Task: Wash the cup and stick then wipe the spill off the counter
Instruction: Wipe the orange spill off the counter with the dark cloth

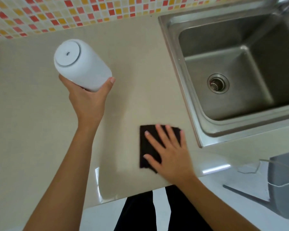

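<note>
My left hand grips a white, rounded plastic cup, fingers and thumb curled round its lower part, holding it clear of the beige stone counter. The cup is tilted so that its flat circular base, ringed by a thin grey line, faces up towards me; its mouth is hidden behind my palm. It hangs above the counter's back-left part, not far from the wall of small red, orange and cream mosaic tiles along the counter's rear edge.

My right hand lies flat, fingers straight and spread, pressing a dark, nearly black rectangular cloth onto the counter. The cloth sits near the counter's front edge, just beside the front-left corner of the stainless steel sink, apart from its rim. My palm covers the cloth's right half; its left strip and top-left corner show.

I cannot make out any spill on the counter, only glare near the front edge. I see no stick.

The sink is set into the counter's right part, with a round metal drain in its basin. Beyond the counter's front edge, at lower right, stands a grey container with a long spout on a pale floor. My dark trouser legs show below the counter's front edge.
</note>
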Available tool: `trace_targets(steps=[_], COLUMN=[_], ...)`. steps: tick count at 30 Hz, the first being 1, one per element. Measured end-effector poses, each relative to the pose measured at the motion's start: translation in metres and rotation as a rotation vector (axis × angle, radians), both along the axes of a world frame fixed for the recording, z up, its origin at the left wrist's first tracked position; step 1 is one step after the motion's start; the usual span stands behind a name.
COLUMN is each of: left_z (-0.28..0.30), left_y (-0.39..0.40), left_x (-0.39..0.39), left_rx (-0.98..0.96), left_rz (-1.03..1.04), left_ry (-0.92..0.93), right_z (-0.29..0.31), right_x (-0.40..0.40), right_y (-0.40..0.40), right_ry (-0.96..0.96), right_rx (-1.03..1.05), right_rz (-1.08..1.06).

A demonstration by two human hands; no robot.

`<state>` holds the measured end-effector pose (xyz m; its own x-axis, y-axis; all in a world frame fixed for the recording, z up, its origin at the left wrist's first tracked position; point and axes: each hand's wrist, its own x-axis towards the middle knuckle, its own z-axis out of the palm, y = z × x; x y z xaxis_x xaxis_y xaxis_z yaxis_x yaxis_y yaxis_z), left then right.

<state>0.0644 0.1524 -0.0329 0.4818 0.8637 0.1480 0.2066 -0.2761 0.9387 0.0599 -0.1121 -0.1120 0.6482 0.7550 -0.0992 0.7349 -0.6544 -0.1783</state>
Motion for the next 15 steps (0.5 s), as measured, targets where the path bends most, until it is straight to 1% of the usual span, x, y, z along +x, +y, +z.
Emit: trace_targets(steps=[2, 4, 8, 11, 15], left_z=[-0.003, -0.009, -0.023, -0.033, -0.042], left_y=[-0.002, -0.004, -0.013, -0.020, -0.022], left_x=[-0.001, -0.003, -0.009, -0.010, -0.010], left_rx=[-0.004, -0.022, -0.057, -0.081, -0.087], left_rz=[-0.001, 0.000, -0.014, -0.024, -0.037], left_ry=[0.012, 0.030, 0.082, 0.115, 0.154], right_z=[0.001, 0.002, 0.001, 0.000, -0.002], right_x=[0.028, 0.049, 0.088, 0.126, 0.161], right_y=[-0.003, 0.009, 0.059, 0.102, 0.139], right_ry=[-0.013, -0.020, -0.057, -0.046, -0.034], right_rx=[-0.029, -0.046, -0.017, 0.004, -0.024], right_rz=[-0.103, -0.161, -0.205, -0.246, -0.280])
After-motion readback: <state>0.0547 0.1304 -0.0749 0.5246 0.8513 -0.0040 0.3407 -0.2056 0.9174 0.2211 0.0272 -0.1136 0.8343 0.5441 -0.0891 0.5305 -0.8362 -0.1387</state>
